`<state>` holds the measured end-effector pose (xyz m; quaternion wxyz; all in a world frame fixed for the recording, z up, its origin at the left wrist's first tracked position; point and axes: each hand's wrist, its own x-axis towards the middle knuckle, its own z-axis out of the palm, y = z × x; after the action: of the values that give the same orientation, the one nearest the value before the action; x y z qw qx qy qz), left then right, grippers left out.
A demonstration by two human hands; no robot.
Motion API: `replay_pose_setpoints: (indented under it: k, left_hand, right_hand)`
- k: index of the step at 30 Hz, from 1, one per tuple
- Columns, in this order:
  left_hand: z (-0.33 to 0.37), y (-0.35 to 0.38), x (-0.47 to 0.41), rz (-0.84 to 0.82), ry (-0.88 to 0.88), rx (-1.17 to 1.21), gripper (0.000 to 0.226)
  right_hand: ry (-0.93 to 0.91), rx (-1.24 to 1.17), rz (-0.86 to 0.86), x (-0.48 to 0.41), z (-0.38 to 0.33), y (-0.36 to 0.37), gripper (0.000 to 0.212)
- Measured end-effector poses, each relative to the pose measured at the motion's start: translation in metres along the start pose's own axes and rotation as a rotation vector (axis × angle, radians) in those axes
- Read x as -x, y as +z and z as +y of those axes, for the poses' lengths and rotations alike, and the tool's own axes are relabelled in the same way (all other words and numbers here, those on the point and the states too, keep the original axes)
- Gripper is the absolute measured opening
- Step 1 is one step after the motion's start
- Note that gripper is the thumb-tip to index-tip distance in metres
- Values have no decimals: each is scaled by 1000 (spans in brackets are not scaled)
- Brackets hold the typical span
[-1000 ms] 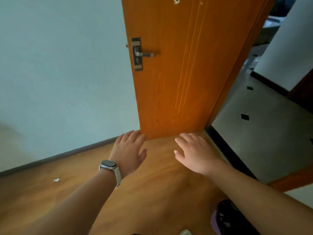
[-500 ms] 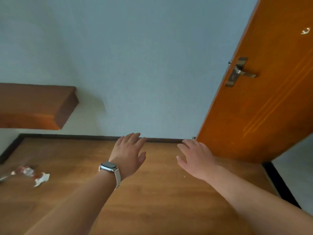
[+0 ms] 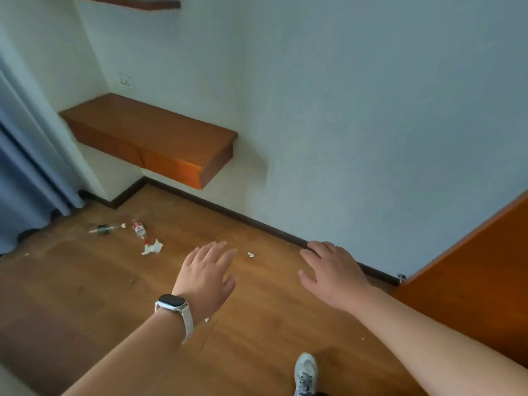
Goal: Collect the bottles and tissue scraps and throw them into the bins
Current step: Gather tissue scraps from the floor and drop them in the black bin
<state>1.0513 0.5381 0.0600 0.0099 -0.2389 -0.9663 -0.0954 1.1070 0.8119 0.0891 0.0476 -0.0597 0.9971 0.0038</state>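
Two plastic bottles lie on the wooden floor ahead to the left: a clear one with a dark band (image 3: 102, 228) and one with a red label (image 3: 139, 228). A crumpled white tissue scrap (image 3: 152, 248) lies just in front of the red-label bottle. A tiny white scrap (image 3: 251, 254) sits between my hands, farther out. My left hand (image 3: 208, 271), with a watch on the wrist, and my right hand (image 3: 333, 271) are held out palm down with fingers straight, holding nothing, well short of the bottles.
A wall-mounted wooden shelf (image 3: 148, 138) hangs above the floor in the corner. Blue curtains (image 3: 25, 181) fall at the left. An orange door (image 3: 471, 281) stands at the right. My shoe (image 3: 305, 372) shows at the bottom. No bin is in view.
The view has swung left from the door to the corner. The bottles, tissue scraps and whole shelf have come into view. Both hands stay held out, empty.
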Motion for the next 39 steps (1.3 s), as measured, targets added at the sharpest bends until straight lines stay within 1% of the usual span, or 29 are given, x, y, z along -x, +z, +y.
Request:
replay_pose_setpoints:
  k: [5, 10, 12, 15, 18, 21, 23, 25, 32, 36, 39]
  left_hand:
    - [-33, 7, 7, 10, -132, -56, 49]
    - [-40, 18, -17, 12, -251, -95, 48]
    - [-38, 26, -36, 25, -303, -117, 48]
    - [-28, 41, -78, 18, -391, -90, 48]
    - [-9, 59, -122, -1, -402, -97, 44]
    - [12, 69, -160, 42, -418, -85, 40]
    - [23, 74, -180, 53, -439, -84, 42]
    - [29, 80, -193, 27, -472, -79, 41]
    - [23, 98, -200, -92, -665, -55, 40]
    - [-2, 122, -200, -147, -699, -70, 45]
    - [-26, 152, -202, -166, -759, -6, 45]
  right_hand:
    - [-144, -4, -11, -51, -15, 16, 52]
    - [-293, -33, -18, -115, -3, 22, 50]
    - [-345, -45, -25, -146, 9, 26, 50]
    - [-429, -66, -52, -193, 36, 32, 50]
    - [-483, -75, -80, -233, 71, 40, 52]
    - [-531, -97, -123, -262, 106, 49, 52]
    - [-575, -69, -156, -285, 126, 55, 51]
    - [-610, -39, -201, -307, 139, 62, 51]
    - [-627, -62, -307, -345, 147, 95, 52]
    - [-610, -74, -339, -371, 139, 115, 52]
    - [-594, -61, -355, -395, 132, 141, 51]
